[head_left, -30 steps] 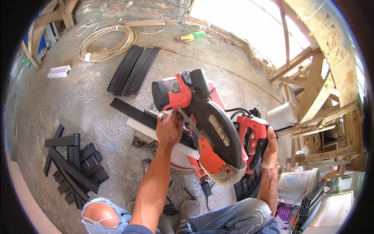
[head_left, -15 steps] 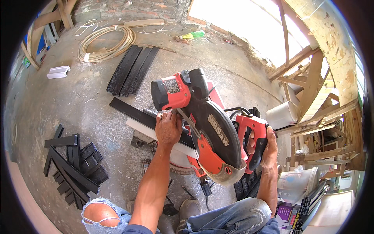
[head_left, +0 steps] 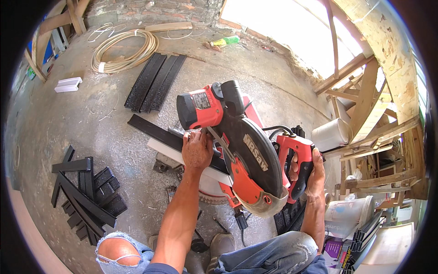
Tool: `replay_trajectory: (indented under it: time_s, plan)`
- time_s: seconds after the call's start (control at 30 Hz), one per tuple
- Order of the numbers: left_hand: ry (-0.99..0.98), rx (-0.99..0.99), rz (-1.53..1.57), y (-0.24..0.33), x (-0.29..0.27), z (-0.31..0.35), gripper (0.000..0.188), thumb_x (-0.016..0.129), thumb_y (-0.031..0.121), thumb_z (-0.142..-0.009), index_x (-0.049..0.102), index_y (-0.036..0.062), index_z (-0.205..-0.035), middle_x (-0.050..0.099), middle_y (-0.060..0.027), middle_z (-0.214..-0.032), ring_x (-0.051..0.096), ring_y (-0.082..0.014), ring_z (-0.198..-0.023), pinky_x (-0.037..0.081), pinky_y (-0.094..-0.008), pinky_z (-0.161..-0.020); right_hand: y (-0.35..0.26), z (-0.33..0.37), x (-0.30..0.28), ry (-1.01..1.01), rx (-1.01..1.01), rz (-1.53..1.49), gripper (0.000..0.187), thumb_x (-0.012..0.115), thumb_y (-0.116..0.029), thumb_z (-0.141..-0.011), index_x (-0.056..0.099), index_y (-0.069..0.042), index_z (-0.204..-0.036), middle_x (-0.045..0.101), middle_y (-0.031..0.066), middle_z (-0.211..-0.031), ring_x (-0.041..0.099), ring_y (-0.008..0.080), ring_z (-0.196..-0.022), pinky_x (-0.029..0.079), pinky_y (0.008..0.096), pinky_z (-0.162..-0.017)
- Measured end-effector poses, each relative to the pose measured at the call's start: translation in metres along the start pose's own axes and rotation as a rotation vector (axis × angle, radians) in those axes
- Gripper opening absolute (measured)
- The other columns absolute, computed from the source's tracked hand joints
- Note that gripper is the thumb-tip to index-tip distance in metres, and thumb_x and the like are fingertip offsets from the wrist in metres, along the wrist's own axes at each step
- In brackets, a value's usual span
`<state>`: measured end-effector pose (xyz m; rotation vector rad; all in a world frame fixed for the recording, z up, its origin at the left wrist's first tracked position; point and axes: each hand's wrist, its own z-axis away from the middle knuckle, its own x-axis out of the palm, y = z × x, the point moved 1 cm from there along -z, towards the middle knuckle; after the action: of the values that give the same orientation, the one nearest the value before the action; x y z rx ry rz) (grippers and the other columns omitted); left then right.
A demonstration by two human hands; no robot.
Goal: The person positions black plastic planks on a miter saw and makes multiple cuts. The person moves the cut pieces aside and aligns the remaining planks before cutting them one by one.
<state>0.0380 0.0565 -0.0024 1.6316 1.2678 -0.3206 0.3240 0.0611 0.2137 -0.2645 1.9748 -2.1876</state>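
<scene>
A red and black miter saw (head_left: 250, 145) stands on the floor in front of me, its round black guard over the blade and its motor toward the far left. My right hand (head_left: 315, 177) is wrapped round the saw's red and black handle at its right side. Below the motor, my left hand (head_left: 197, 150) grips a long black profile bar (head_left: 155, 131), pressing it down on the saw bed; its fingertips are partly hidden. Alongside the bar lies a white strip (head_left: 165, 151). The orange lower guard (head_left: 248, 185) covers the blade's near edge, so the cut spot is hidden.
Cut black pieces (head_left: 86, 192) lie heaped at the left. Wider black boards (head_left: 153, 84) rest beyond the saw, near a coiled hose (head_left: 123, 51). On the right are a white bucket (head_left: 331, 134), a wooden frame (head_left: 367, 132) and a clear tub (head_left: 349, 214). White shavings litter the floor.
</scene>
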Motion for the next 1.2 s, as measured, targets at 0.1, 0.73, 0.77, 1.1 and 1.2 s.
replay_trajectory:
  time_s: [0.1,0.73,0.77,1.1,1.2]
  plan:
    - [0.001,0.003,-0.001,-0.0005,0.001,-0.0003,0.027,0.053,0.023,-0.101,0.07,0.0038,-0.108,0.07,-0.0129,-0.101,0.063,-0.0345,-0.102,0.04,-0.0505,-0.104,-0.0002,-0.0005,-0.0011,0.002,-0.002,-0.002,0.065,0.046,-0.062,-0.104,0.066,0.0,-0.099,0.062,0.0087,-0.071,0.058,0.0185,-0.053,0.046,0.0306,-0.049]
    - [0.051,0.031,0.013,0.0002,0.0009,-0.0002,0.023,0.056,0.022,-0.099,0.07,0.0035,-0.099,0.07,-0.0134,-0.098,0.064,-0.0345,-0.102,0.041,-0.0522,-0.103,-0.0052,-0.0044,0.0019,0.012,0.013,-0.005,0.062,0.046,-0.06,-0.104,0.066,-0.001,-0.098,0.062,0.0086,-0.07,0.058,0.0192,-0.053,0.046,0.0309,-0.049]
    - [0.072,0.033,0.03,0.0013,0.0001,-0.0007,0.024,0.057,0.022,-0.097,0.069,0.0017,-0.093,0.07,-0.0162,-0.095,0.065,-0.036,-0.101,0.042,-0.0534,-0.102,-0.0058,-0.0046,0.0022,0.013,0.011,-0.005,0.062,0.046,-0.06,-0.104,0.066,-0.001,-0.098,0.062,0.0086,-0.07,0.058,0.0192,-0.053,0.046,0.0309,-0.049]
    - [0.042,0.035,0.014,0.001,-0.002,-0.0011,0.026,0.055,0.022,-0.098,0.069,0.0013,-0.094,0.068,-0.0156,-0.094,0.064,-0.0351,-0.097,0.043,-0.0532,-0.1,-0.0059,-0.0053,0.0046,0.03,0.018,-0.006,0.062,0.044,-0.058,-0.106,0.065,-0.001,-0.099,0.061,0.0082,-0.069,0.056,0.0181,-0.051,0.047,0.0294,-0.048]
    - [0.049,0.034,0.011,0.0018,-0.0022,-0.001,0.026,0.055,0.022,-0.099,0.068,0.0013,-0.093,0.067,-0.0151,-0.092,0.064,-0.0351,-0.097,0.042,-0.0527,-0.1,-0.0075,-0.0051,0.006,0.032,0.008,0.006,0.061,0.043,-0.058,-0.106,0.065,-0.001,-0.099,0.061,0.0087,-0.069,0.057,0.0184,-0.051,0.048,0.0298,-0.048]
